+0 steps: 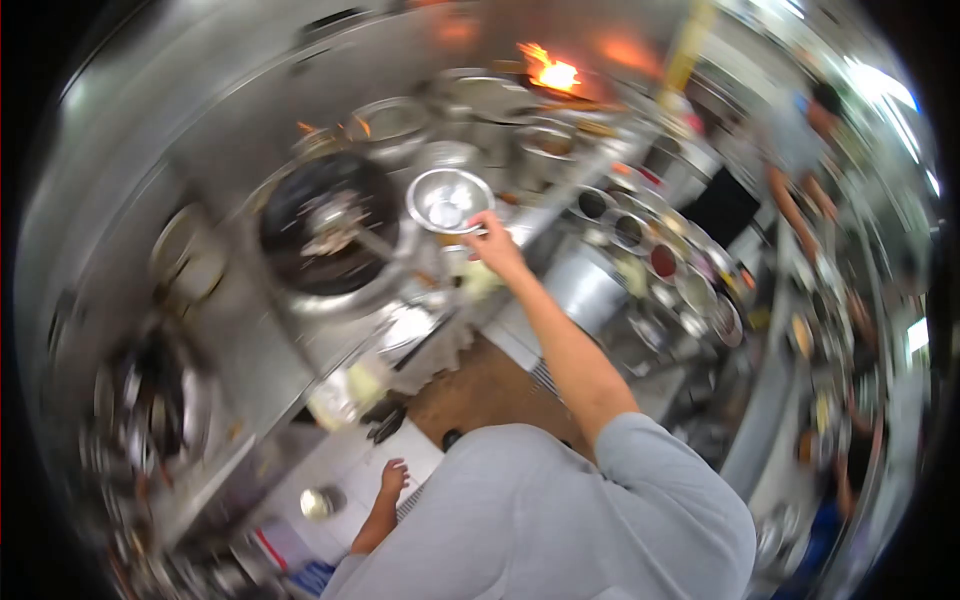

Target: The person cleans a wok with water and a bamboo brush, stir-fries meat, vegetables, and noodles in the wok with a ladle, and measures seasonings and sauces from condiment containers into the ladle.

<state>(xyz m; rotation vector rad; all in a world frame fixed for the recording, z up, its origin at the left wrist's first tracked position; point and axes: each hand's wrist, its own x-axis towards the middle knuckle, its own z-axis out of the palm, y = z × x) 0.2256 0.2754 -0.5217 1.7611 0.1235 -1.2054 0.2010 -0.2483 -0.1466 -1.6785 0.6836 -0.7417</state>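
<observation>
My right hand reaches forward and grips the near rim of a shiny metal bowl. The bowl's inside faces up toward me; nothing I can make out lies in it. To its left a dark wok sits on the range, with pale pieces of food in its middle. A ladle or spatula handle leans over the wok's right side. Down by my left side hangs my left hand, holding nothing, its fingers loosely apart.
Flames rise from a burner at the back. Metal pots stand behind the wok. Several seasoning containers sit to the right, beside a large metal bin. Another person stands at the right. A second wok is at left.
</observation>
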